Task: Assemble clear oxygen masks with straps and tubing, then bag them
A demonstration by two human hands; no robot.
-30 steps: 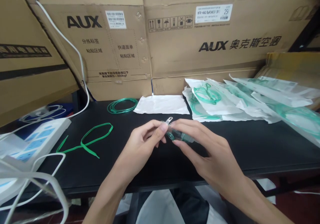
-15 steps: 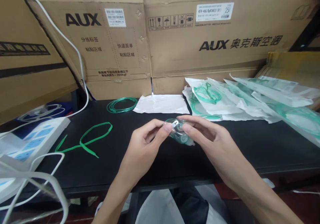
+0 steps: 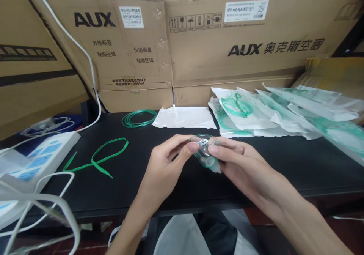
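The clear mask [image 3: 209, 162] is held over the table [image 3: 284, 167], between the back and front edges and about midway between the two sides. The left hand [image 3: 166, 167] keeps its grip pinched on the left end of the small metal strip [image 3: 203, 142] at the mask's upper rim, thumb on top and fingers behind. The right hand [image 3: 241, 160] grips the mask body from the opposite side; its thumb presses just beside the strip, and its fingers are partly hidden. A green strap [image 3: 101, 169] lies loosely looped toward the left edge of the table, near the white power strip [image 3: 42, 158]. Coiled green tubing [image 3: 131, 125] rests at the back edge, left of centre, just beside a flat white packet [image 3: 184, 117]. Overlapping packages [image 3: 247, 114] containing green tubing occupy the back right corner. Printed cardboard [image 3: 199, 65] stands upright behind the back edge.
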